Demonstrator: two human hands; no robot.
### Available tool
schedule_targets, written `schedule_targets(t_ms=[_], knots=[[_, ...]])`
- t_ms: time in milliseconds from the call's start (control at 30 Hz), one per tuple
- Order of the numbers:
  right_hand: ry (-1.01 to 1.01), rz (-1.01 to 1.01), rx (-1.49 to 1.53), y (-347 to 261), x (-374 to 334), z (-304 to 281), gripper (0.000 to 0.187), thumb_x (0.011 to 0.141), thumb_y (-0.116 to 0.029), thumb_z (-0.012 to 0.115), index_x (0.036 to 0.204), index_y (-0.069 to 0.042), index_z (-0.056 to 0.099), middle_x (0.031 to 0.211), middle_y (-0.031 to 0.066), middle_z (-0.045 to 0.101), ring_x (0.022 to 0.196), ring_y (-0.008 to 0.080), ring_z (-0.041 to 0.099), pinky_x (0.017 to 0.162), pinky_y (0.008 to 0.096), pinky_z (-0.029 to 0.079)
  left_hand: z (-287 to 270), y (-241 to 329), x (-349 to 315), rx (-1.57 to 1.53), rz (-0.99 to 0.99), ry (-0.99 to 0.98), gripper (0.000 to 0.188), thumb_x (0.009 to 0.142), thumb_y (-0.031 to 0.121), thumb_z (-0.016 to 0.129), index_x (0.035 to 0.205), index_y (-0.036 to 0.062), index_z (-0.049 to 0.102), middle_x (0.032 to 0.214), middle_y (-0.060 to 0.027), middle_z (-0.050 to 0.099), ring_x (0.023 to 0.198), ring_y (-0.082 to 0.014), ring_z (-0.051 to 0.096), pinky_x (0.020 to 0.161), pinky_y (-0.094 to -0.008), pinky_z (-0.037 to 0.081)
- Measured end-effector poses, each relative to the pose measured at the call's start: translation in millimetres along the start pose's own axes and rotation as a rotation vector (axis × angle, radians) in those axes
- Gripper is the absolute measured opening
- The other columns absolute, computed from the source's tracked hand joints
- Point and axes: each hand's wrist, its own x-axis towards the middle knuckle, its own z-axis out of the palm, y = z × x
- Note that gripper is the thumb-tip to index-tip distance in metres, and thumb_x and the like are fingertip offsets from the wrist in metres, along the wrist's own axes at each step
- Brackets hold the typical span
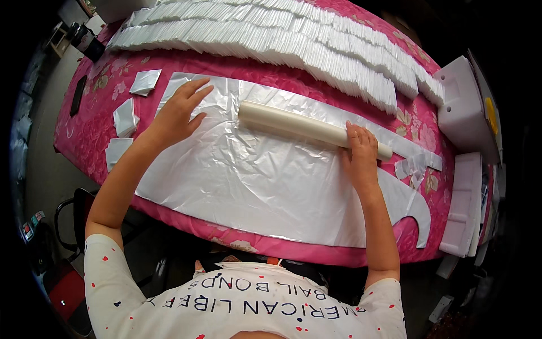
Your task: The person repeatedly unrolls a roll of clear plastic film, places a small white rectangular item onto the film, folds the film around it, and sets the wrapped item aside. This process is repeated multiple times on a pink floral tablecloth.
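Note:
A thin white plastic apron (pixel 254 186) lies spread flat across the table, creased in the middle, with curved strap-like ends at its right. On top of it rests a cream-coloured tube (pixel 291 123), slanting from the upper middle down toward the right. My right hand (pixel 361 150) is closed over the tube near its right end. Over the apron's far left part, my left hand (pixel 182 112) is open with fingers spread, apart from the tube and holding nothing. A crumpled bit of white plastic (pixel 415 168) lies by the strap ends.
Long rows of folded white packets (pixel 271 42) line the table's far side. Several folded white squares (pixel 125 117) and a black phone-like object (pixel 78 96) lie at left, near a dark bottle (pixel 86 42). White foam boxes (pixel 466 107) stand at right. A pink floral cloth (pixel 164 214) covers the table.

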Motion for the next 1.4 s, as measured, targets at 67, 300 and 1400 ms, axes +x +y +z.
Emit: schedule_targets(t_ms=[67, 300, 1400], knots=[[-0.037, -0.042, 0.051, 14.9, -5.6, -6.5, 0.061, 0.071, -0.014, 0.071, 0.126, -0.003, 0.048, 0.105, 0.0139, 0.056, 0.098, 0.0306, 0.052, 0.091, 0.0407, 0.04, 17.9, 58.2, 2.9, -0.191, 0.099, -0.071, 0.058, 0.075, 0.003, 0.064, 0.129, 0.0036, 0.043, 0.136, -0.0148, 0.04, 0.125, -0.0334, 0.038, 0.103, -0.0401, 0.033], [-0.372, 0.056, 0.543, -52.1, -90.3, -46.9, 0.059, 0.085, -0.032, 0.06, 0.127, 0.006, 0.044, 0.118, 0.0218, 0.05, 0.11, 0.035, 0.047, 0.093, 0.0392, 0.04, 97.8, 185.9, -19.7, -0.424, 0.088, -0.133, 0.086, 0.078, 0.033, 0.067, 0.144, 0.0069, 0.018, 0.147, -0.0297, -0.001, 0.135, -0.049, 0.005, 0.108, -0.0516, 0.017], [-0.013, -0.026, 0.865, -63.6, -146.0, -96.6, 0.024, 0.071, -0.007, 0.072, 0.093, -0.003, 0.061, 0.094, 0.0106, 0.064, 0.085, 0.0271, 0.062, 0.074, 0.0322, 0.049, 80.3, 241.9, 10.6, -1.581, -0.64, -0.674, 0.021, 0.085, 0.011, 0.062, 0.102, 0.0002, 0.058, 0.085, -0.0067, 0.064, 0.074, -0.0108, 0.061, 0.069, -0.023, 0.05]])
